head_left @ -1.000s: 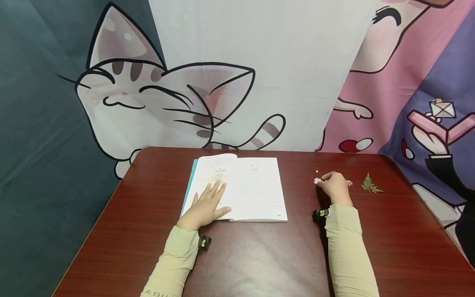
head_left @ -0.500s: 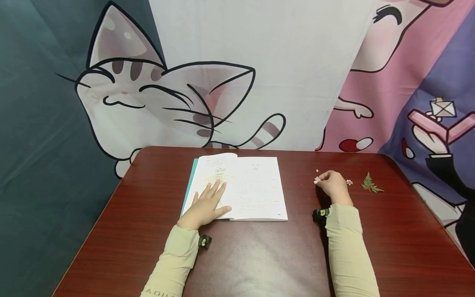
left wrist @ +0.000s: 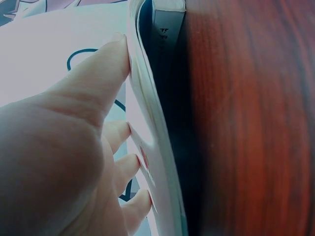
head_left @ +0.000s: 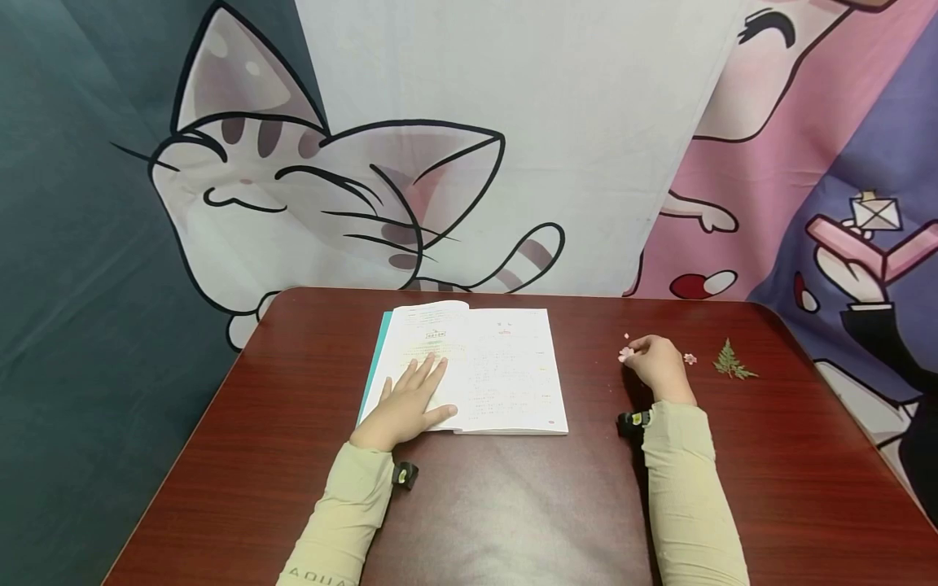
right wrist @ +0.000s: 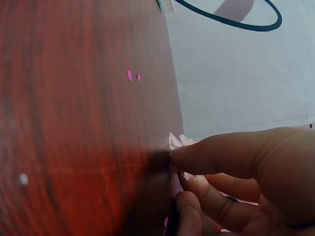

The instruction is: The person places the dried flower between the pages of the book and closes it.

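Observation:
An open book (head_left: 513,374) with a teal cover edge lies on the table. My left hand (head_left: 403,411) rests on its left page with fingers spread. In the left wrist view, the thumb (left wrist: 101,73) and fingertips meet the curving pages (left wrist: 147,98). Over to the right, my right hand (head_left: 663,370) pinches a small pink flower (head_left: 625,354) between thumb and fingers, low over the table. The right wrist view shows its petals (right wrist: 174,141) poking out past the thumb. A second pink flower (head_left: 690,358) lies just right of this hand.
A green fern leaf (head_left: 730,363) lies further right on the dark red table (head_left: 513,505). Small pink bits (right wrist: 129,75) and a pale speck (right wrist: 23,179) are scattered near the right hand. Behind the table hangs a cartoon cat backdrop (head_left: 586,122).
My right hand has shifted slightly, and the second flower beside it shows more fully. The left hand and the book stay as they were.

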Motion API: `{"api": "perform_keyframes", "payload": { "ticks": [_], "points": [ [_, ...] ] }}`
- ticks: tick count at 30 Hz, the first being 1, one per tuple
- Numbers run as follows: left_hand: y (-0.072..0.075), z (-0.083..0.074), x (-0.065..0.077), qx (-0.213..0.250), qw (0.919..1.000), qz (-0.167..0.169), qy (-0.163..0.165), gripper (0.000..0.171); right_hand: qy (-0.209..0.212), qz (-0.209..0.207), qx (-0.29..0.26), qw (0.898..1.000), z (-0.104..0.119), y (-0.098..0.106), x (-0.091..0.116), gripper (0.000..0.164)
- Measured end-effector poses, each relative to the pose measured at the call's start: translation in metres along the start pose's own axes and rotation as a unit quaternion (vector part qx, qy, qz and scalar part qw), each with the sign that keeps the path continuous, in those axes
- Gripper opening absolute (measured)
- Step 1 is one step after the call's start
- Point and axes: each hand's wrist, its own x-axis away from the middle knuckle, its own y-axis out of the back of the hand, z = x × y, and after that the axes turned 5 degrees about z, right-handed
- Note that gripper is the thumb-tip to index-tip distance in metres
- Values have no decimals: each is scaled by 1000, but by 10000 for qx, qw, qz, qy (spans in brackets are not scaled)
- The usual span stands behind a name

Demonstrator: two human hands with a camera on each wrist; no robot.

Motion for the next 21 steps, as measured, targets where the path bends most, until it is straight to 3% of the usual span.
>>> {"api": "perform_keyframes", "payload": {
  "ticks": [7, 21],
  "points": [
    [1, 0, 1, 2, 10000, 24, 35, 81, 70, -42, -76, 9999, -1, 1, 0, 15],
    [0, 1, 0, -15, 10000, -6, 29, 82, 93, 4, -615, 9981, 2, 3, 1, 24]
  ]
}}
